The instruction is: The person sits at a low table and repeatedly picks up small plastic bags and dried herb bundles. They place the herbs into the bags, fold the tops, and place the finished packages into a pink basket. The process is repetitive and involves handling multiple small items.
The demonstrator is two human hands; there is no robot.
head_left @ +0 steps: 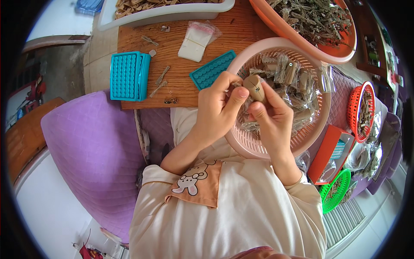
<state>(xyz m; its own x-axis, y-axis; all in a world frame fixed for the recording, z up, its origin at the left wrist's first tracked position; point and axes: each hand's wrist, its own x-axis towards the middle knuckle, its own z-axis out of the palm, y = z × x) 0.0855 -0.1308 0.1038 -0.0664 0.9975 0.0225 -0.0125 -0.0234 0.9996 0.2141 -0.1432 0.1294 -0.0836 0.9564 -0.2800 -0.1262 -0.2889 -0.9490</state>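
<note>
Above the pink basket, my right hand point(274, 123) is closed on a short brown cylinder-shaped piece point(255, 88), gripping it between thumb and fingers. A small dark mark shows on its side. My left hand point(217, 108) is closed in a pinch right beside it, thumb tip against its left end. A wispy pale bit point(235, 87) shows at the left fingers, too small to name. Below both hands, the pink slotted basket point(248, 149) holds many similar brown pieces point(291, 73) in clear plastic wrap.
A wooden table point(170, 41) bears teal moulded trays point(126, 77), another teal tray point(211, 70), a banded stack of clear bags point(192, 45) and twisted scraps point(159, 82). Behind stand a white tub point(172, 14) and an orange basin point(297, 36). Red point(355, 108) and green baskets point(343, 190) sit at right.
</note>
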